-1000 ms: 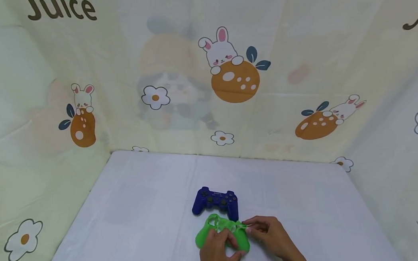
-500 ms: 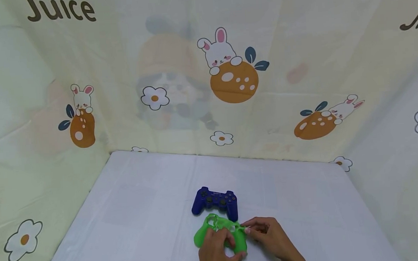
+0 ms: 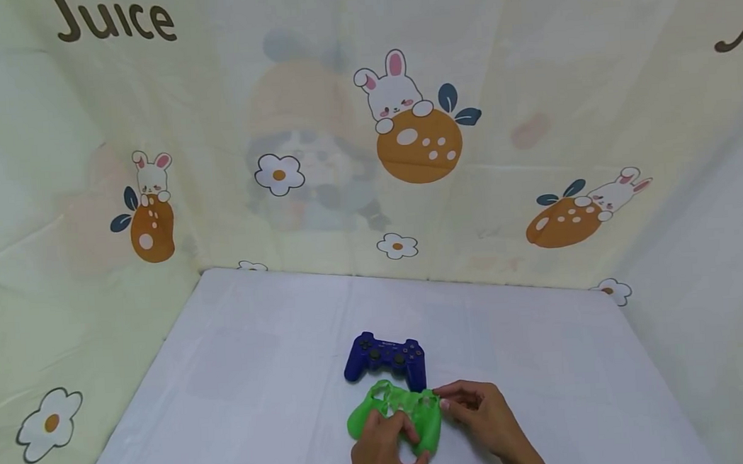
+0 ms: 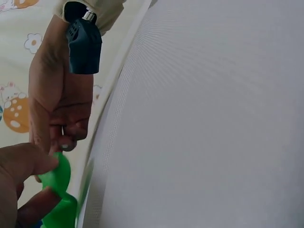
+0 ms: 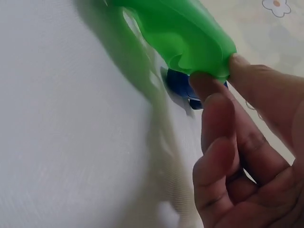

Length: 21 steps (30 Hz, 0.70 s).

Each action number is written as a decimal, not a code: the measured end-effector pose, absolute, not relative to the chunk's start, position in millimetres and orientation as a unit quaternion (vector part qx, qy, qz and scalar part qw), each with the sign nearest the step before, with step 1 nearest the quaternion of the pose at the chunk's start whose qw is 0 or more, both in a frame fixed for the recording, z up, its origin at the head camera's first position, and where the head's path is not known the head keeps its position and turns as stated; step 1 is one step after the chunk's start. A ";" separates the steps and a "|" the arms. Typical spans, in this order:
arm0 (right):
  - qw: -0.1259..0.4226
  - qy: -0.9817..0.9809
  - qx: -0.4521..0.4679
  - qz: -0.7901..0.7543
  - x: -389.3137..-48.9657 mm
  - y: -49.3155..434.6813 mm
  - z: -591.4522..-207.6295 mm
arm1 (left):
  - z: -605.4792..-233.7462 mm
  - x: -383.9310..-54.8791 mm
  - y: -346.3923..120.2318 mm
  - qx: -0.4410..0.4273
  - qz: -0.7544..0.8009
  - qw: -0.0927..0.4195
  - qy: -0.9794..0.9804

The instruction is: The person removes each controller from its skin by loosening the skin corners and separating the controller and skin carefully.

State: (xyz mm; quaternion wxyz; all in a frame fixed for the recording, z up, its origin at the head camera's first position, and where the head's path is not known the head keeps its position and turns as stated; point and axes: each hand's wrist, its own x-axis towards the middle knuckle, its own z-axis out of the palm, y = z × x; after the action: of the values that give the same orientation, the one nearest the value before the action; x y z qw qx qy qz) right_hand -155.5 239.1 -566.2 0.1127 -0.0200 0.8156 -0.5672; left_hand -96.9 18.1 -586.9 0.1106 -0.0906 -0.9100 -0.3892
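A soft green silicone controller cover [image 3: 426,420], with cut-out openings along its top face, lies between both hands in the head view. My left hand [image 3: 385,451] holds its near edge, thumb and fingers round the lower right grip. My right hand [image 3: 485,417] pinches the cover's upper right corner; in the right wrist view the thumb [image 5: 256,78] and index finger close on the green rim. Just beyond the cover, a blue game controller [image 3: 385,354] lies face up on the table; the cover partly hides it in the right wrist view.
The white tabletop [image 3: 259,381] spreads around the hands. A pale printed cloth with rabbits and oranges [image 3: 419,144] stands behind it and on both sides. A dark device [image 4: 85,52] is strapped at the right wrist.
The cover's upper right corner, earlier drawn out thin toward my right fingers, now sits fuller with its opening showing. My left hand has shifted slightly. The blue controller stays put.
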 end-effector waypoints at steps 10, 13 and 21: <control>0.080 0.840 0.002 -0.536 -146.8 240.3 -561.6 | -590.4 -97.6 0.7 -0.112 -0.354 0.232 -0.899; 0.083 0.848 0.034 -0.523 -142.9 240.3 -560.4 | -586.0 -100.5 -15.7 -0.095 -0.354 0.271 -0.890; 0.170 0.841 -0.009 -0.513 -132.5 243.3 -556.1 | -566.5 -118.9 -66.0 -0.056 -0.421 0.147 -0.893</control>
State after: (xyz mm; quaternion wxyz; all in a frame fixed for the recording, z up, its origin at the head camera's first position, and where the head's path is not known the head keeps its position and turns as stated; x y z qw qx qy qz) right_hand -132.5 243.3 -556.1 0.1698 -0.0094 0.8412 -0.5133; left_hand -118.9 -66.0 -566.5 0.1473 -0.0556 -0.8933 -0.4211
